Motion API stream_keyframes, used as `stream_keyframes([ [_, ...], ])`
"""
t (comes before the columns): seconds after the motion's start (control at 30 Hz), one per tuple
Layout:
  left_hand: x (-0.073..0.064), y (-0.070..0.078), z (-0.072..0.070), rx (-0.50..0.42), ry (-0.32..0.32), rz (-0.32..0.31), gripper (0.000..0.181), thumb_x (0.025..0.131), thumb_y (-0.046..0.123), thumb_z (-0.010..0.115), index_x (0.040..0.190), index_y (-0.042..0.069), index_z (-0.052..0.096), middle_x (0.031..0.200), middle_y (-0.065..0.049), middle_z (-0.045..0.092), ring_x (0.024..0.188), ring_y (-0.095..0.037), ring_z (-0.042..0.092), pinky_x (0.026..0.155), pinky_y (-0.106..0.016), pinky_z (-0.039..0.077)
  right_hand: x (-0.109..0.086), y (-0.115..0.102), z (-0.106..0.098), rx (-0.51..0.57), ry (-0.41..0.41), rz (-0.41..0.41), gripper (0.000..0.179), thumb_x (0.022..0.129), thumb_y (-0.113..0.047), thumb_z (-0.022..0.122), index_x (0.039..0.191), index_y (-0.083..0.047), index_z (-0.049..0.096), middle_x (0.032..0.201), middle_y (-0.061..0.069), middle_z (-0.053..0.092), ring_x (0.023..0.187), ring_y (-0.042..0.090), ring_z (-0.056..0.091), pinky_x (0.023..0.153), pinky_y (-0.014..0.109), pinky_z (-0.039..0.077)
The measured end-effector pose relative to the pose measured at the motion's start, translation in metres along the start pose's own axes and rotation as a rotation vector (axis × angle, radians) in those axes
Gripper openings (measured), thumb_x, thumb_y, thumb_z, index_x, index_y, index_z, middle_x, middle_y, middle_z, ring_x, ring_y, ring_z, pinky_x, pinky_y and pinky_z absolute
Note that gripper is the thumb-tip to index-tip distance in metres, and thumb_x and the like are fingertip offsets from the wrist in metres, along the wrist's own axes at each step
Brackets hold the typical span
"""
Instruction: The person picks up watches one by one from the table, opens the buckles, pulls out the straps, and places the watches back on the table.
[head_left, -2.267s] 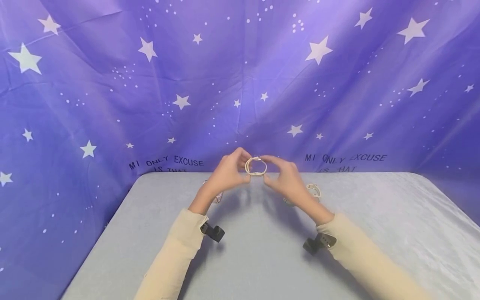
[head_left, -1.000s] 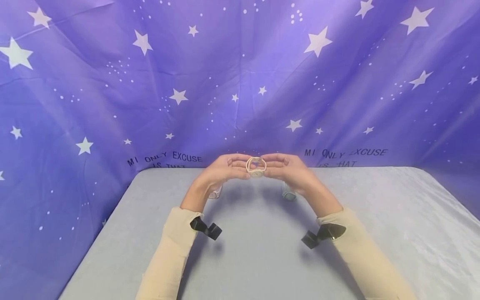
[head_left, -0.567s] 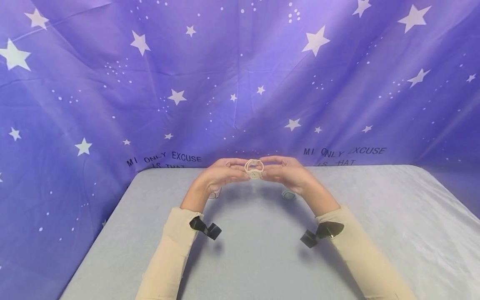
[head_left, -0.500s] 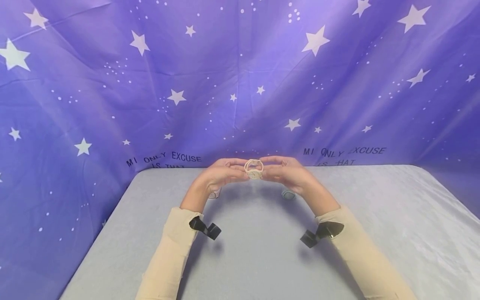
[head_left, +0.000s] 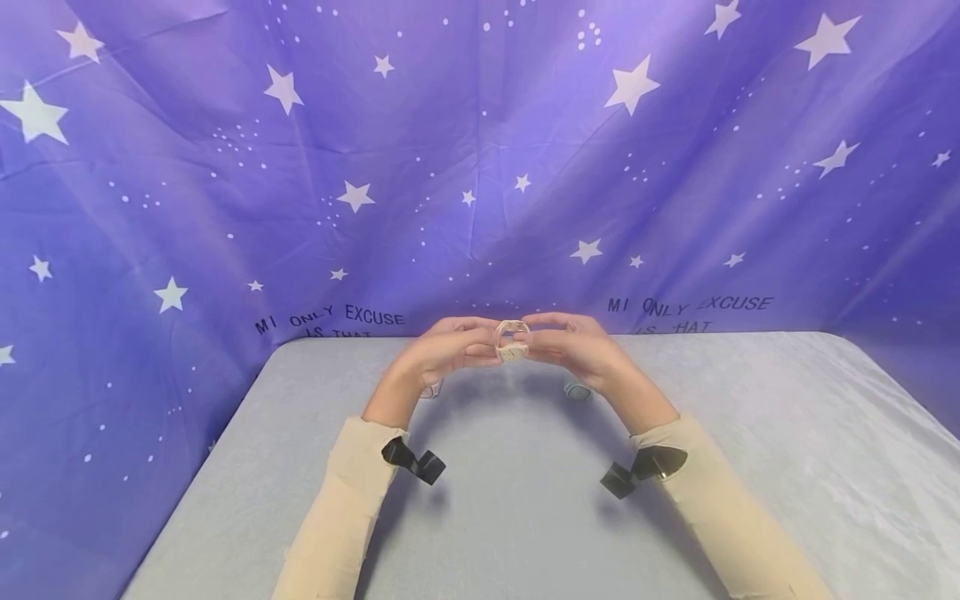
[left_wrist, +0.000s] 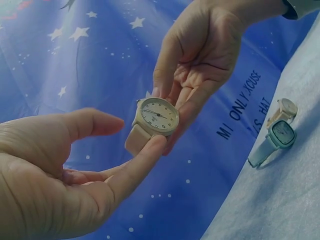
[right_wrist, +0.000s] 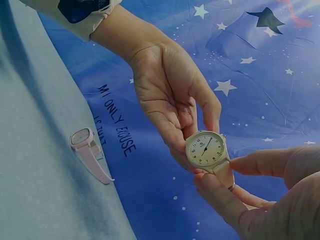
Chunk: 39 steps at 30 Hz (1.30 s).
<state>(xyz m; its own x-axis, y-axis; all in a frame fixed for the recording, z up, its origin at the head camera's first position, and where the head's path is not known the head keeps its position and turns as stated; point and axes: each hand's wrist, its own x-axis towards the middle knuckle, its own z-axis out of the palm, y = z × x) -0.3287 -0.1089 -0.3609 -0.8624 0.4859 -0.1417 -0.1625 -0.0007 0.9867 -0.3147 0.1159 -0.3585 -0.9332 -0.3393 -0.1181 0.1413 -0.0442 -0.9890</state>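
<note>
A beige wristwatch [head_left: 513, 353] with a round pale dial is held up above the far edge of the table, its strap looped. My left hand [head_left: 446, 350] and right hand [head_left: 579, 350] hold it between them from either side. In the right wrist view, the left thumb and fingers pinch the watch case [right_wrist: 206, 149], while right-hand fingertips touch the case's lower edge and the strap [right_wrist: 224, 175]. The left wrist view shows a left fingertip against the case, the left thumb close beside the strap, and the right thumb at the opposite edge.
A pink watch [right_wrist: 87, 152] lies on the table's left side. On the right lie a green watch [left_wrist: 274, 141] and a cream watch [left_wrist: 286, 109] behind it. A purple star-printed cloth [head_left: 480, 150] hangs behind the pale table cover [head_left: 495, 483].
Since the first frame the hands have lowered slightly and levelled out, and the watch has tilted so its dial shows. In the last half second the watch has turned a little between the fingers.
</note>
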Motion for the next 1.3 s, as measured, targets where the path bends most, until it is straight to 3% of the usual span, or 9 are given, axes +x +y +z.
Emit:
stream_keyframes([
  [0.27,-0.0013,0.0015,0.0036,0.073,0.058,0.003,0.037,0.101,0.008,0.059,0.133,-0.012,0.058,0.126,-0.029,0.067,0.097,-0.021,0.074,0.094,-0.039,0.061,-0.0025,0.0000,0.0015,-0.087,-0.022,-0.023,0.055,0.094,0.001,0.064,0.145,0.008,0.045,0.132,0.023,0.065,0.104,0.016,0.072,0.110,0.043,0.051],
  [0.47,-0.0014,-0.0001,0.0029,0.102,0.051,0.011,0.035,0.099,0.007,0.062,0.128,-0.013,0.061,0.116,-0.025,0.072,0.091,-0.021,0.075,0.093,-0.042,0.061,-0.0052,-0.0005,0.0031,-0.108,-0.026,-0.018,0.056,0.094,0.001,0.064,0.146,0.005,0.045,0.141,0.026,0.058,0.112,0.022,0.070,0.113,0.047,0.047],
  [0.77,-0.0053,0.0023,0.0027,0.134,0.017,0.054,0.033,0.097,0.006,0.065,0.127,-0.008,0.063,0.112,-0.018,0.075,0.091,-0.018,0.074,0.093,-0.045,0.061,-0.0022,0.0026,0.0043,-0.120,-0.045,-0.033,0.045,0.097,-0.003,0.063,0.137,0.013,0.052,0.117,0.013,0.075,0.102,0.017,0.074,0.110,0.043,0.051],
  [0.97,-0.0057,0.0032,0.0013,0.152,0.008,0.061,0.034,0.096,0.005,0.065,0.127,-0.010,0.062,0.110,-0.015,0.075,0.091,-0.017,0.074,0.094,-0.044,0.061,-0.0025,0.0029,0.0052,-0.119,-0.038,-0.037,0.043,0.096,-0.003,0.064,0.134,0.014,0.054,0.107,0.005,0.077,0.097,0.014,0.075,0.106,0.039,0.054],
  [1.3,-0.0051,0.0027,0.0009,0.131,0.029,0.072,0.032,0.095,0.008,0.069,0.122,-0.011,0.066,0.105,-0.018,0.077,0.088,-0.018,0.075,0.091,-0.044,0.062,-0.0057,0.0019,0.0063,-0.215,-0.008,-0.098,0.039,0.095,-0.005,0.068,0.131,0.009,0.059,0.120,0.020,0.073,0.105,0.022,0.075,0.101,0.037,0.057],
])
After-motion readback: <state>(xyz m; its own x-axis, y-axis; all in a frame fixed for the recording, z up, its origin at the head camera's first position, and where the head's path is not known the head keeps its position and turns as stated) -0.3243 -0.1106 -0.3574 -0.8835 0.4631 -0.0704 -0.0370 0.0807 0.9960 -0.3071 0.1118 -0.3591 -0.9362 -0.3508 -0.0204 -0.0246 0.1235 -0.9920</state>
